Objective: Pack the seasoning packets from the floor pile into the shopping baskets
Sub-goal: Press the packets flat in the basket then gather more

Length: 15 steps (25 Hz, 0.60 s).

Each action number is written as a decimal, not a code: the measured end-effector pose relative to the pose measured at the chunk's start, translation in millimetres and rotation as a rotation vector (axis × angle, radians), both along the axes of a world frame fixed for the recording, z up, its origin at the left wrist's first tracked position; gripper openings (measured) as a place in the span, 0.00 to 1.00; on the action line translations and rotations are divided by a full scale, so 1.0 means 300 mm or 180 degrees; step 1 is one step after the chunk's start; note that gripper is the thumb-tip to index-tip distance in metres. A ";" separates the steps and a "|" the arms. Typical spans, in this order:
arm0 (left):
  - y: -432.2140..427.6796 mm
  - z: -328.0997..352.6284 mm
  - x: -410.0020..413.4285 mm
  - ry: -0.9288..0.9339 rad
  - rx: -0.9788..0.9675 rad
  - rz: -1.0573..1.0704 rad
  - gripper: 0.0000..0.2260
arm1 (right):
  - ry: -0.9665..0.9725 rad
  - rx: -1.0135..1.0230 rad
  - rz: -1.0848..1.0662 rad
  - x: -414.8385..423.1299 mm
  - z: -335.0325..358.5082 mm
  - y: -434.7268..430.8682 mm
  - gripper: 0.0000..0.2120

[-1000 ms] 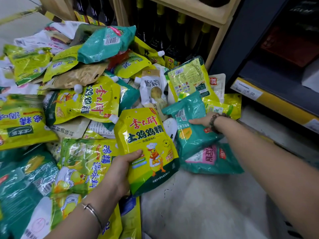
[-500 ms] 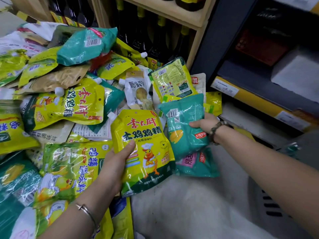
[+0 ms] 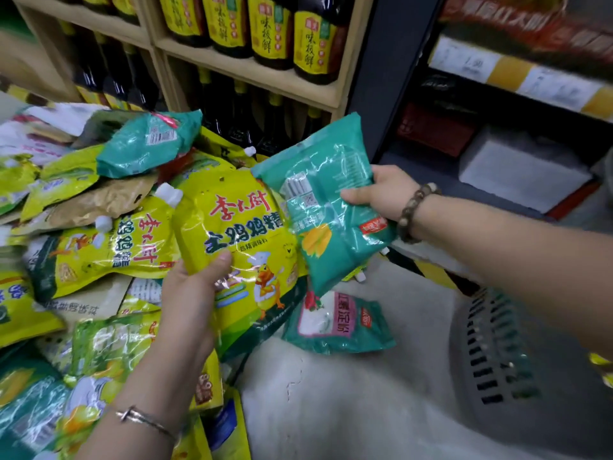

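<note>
head | left grip point(image 3: 189, 303) holds yellow packet point(image 3: 238, 220) | right grip point(image 3: 381, 194) holds teal packet point(image 3: 326, 227), now lifted higher

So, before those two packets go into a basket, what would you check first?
1. Left hand grips the yellow packet: ok, thumb across its front.
2. Right hand grips the teal packet: ok, held by one edge.
3. Teal packet lifted off the floor pile: ok.
4. Basket close by: ok, probably; its grey slotted wall shows at lower right.
5. Room left inside the basket: cannot tell, its inside is out of view.
</note>
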<state>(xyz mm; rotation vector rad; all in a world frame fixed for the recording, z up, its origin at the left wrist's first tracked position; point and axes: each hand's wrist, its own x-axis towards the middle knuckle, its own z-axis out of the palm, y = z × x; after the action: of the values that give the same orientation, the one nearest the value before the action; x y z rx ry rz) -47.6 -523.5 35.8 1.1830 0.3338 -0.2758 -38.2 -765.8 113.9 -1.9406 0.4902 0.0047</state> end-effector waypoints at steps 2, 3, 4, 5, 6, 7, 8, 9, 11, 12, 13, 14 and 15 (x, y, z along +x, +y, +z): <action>0.004 0.045 0.005 -0.0166 -0.0091 0.0124 0.14 | -0.0093 -0.0022 -0.0056 -0.016 0.073 -0.011 0.07; -0.005 0.074 0.000 -0.0182 -0.0123 0.0148 0.08 | -0.0133 0.0017 -0.0109 -0.035 0.108 -0.025 0.07; -0.019 0.108 -0.011 -0.0214 -0.0169 0.0118 0.06 | -0.0181 0.0092 -0.0175 -0.058 0.143 -0.039 0.07; -0.033 0.134 -0.022 -0.0306 -0.0188 0.0071 0.05 | -0.0240 0.0154 -0.0241 -0.086 0.174 -0.057 0.08; -0.053 0.162 -0.035 -0.0408 -0.0231 0.0017 0.05 | -0.0306 0.0162 -0.0309 -0.117 0.208 -0.076 0.09; -0.073 0.193 -0.048 -0.0464 -0.0290 -0.0021 0.03 | -0.0369 0.0142 -0.0386 -0.148 0.240 -0.096 0.10; -0.090 0.223 -0.060 -0.0502 -0.0358 -0.0045 0.01 | -0.0416 0.0109 -0.0468 -0.179 0.273 -0.115 0.10; -0.107 0.253 -0.069 -0.0554 -0.0407 -0.0078 0.01 | -0.0451 0.0076 -0.0531 -0.205 0.304 -0.135 0.10; -0.139 0.315 -0.084 -0.0675 -0.0519 -0.0213 0.01 | -0.0527 0.0008 -0.0614 -0.253 0.370 -0.161 0.09; -0.154 0.344 -0.089 -0.0747 -0.0533 -0.0268 0.03 | -0.0601 -0.0009 -0.0656 -0.272 0.401 -0.173 0.09; -0.168 0.373 -0.093 -0.0826 -0.0516 -0.0315 0.05 | -0.0719 -0.0016 -0.0712 -0.292 0.431 -0.186 0.09; -0.186 0.407 -0.097 -0.0917 -0.0522 -0.0347 0.06 | -0.0871 -0.0027 -0.0789 -0.316 0.463 -0.197 0.08; -0.207 0.442 -0.104 -0.1008 -0.0553 -0.0362 0.06 | -0.1052 -0.0043 -0.0876 -0.341 0.494 -0.211 0.08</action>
<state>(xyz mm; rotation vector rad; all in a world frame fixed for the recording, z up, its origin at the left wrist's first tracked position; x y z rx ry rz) -78.9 -585.5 168.3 1.0553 -0.0343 -0.2075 -140.5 -829.0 262.2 -1.8257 0.5300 -0.4888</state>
